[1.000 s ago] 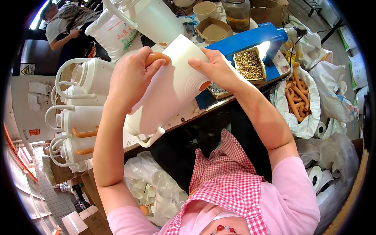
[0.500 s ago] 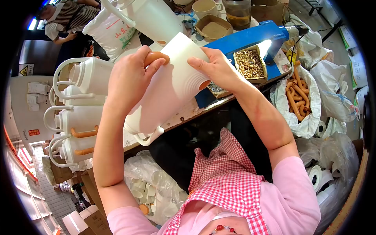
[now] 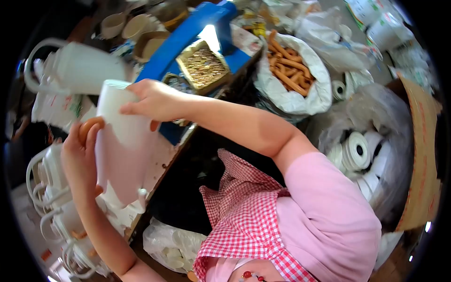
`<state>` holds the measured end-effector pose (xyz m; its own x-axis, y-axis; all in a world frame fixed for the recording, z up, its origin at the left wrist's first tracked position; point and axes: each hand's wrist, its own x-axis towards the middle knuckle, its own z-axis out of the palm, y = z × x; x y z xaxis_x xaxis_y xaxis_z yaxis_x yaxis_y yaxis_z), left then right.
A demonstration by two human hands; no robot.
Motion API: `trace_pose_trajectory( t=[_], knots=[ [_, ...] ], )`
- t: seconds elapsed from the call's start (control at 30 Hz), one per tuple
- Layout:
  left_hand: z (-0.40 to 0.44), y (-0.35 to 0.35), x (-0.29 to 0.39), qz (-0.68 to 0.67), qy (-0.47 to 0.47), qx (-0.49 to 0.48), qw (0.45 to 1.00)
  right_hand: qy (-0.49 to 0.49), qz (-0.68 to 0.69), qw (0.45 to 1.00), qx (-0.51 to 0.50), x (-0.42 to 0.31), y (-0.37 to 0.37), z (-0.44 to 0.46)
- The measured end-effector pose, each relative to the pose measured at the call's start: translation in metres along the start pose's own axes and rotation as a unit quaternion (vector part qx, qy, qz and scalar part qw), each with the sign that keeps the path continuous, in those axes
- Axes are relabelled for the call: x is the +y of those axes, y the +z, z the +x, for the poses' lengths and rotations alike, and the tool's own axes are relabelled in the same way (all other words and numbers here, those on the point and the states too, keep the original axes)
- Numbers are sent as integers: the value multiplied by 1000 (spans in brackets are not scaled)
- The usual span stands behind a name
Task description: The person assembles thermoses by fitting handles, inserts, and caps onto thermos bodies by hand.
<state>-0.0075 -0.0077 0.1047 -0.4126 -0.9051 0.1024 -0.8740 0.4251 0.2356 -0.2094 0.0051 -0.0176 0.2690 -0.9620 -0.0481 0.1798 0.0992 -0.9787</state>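
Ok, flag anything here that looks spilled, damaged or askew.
Nothing stands out: the tapered white container between the left hand and right hand shows no visible break; curved orange tubes lie in a white sack. Blur could hide minor damage.

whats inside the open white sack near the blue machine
The white sack holds a heap of brown tubes. Only the top ones show; whatever lies deeper is covered by them.

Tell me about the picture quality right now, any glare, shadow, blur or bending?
Head view: glare burns out a patch beside the blue machine; head view: blur streaks the small metal pieces; head view: shadow tints the lower part of the white container; head view: wide-angle bending, with dark, rounded corners.
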Motion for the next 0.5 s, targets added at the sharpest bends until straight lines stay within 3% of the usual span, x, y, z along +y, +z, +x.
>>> trace_pose_trajectory(
  t=[0.07, 0.13, 0.27, 0.3, 0.33, 0.37, 0.43, 0.5],
  knots=[
    [1, 3, -10, -37, 40, -6, 999, -15, -4, 1000, 15, 3, 2, -4],
    [1, -4, 3, -24, -25, -55, 998, -46, -24, 998, 24, 6, 1, -7],
    [7, -1, -38, -57, -1, -51, 997, -89, -50, 990, 99, 4, 2, -54],
    [1, -3, -49, -60, 1, -52, 997, -213, -127, 947, 206, 21, -2, -67],
    [-9, -8, -62, -16, 4, -61, 998, -331, -201, 870, 304, 36, -10, -81],
    [-22, -14, -72, 30, 8, -72, 997, -278, -219, 882, 311, 45, -31, -114],
    [-62, -31, -70, 64, -99, -60, 991, -211, -364, 830, 367, 67, -85, -194],
    [-109, -42, -59, -11, -101, -14, 995, -74, -452, 780, 426, 94, -145, -299]
  ],
)
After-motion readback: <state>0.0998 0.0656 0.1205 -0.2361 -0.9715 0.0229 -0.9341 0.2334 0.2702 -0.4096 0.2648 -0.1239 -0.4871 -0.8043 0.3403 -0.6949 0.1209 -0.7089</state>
